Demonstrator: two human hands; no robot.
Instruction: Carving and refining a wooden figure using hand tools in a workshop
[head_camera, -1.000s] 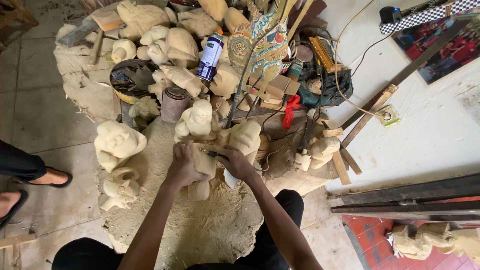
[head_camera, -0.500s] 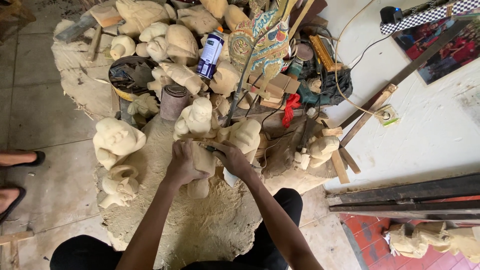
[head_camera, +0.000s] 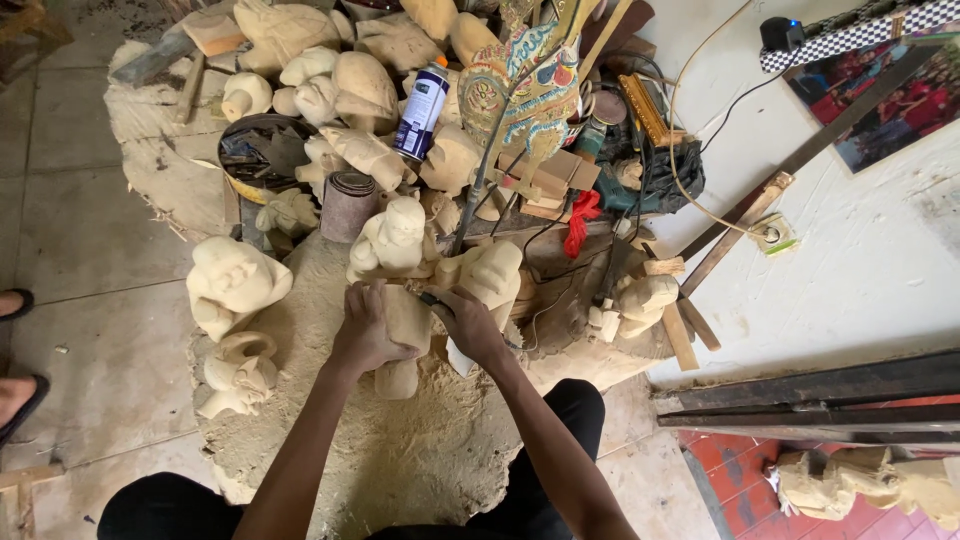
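Two hands meet over a pale wooden carving (head_camera: 405, 340) that stands on a sawdust mound (head_camera: 400, 460) on the floor, just in front of the person's knees. The left hand (head_camera: 368, 325) is clenched around the carving's upper part, covering its top, so its shape there cannot be made out. The right hand (head_camera: 468, 322) grips a dark, thin tool (head_camera: 432, 298) against the carving; only a short stretch of the tool shows between the hands, and its tip is hidden.

Close behind the hands stand two more pale figures (head_camera: 392, 240), one partly blocked by the right hand. A larger carved head (head_camera: 235, 282) lies to the left, with a smaller curled piece (head_camera: 238, 368) below it. Farther back a spray can (head_camera: 423, 108) leans among many unfinished carvings, beside a painted flat puppet (head_camera: 530, 85) and a roll of sandpaper (head_camera: 349, 205). A red cloth (head_camera: 580, 220) hangs among tangled cables; what lies under them is hard to tell. At the left edge, another person's feet (head_camera: 15, 380) are cut off by the frame.
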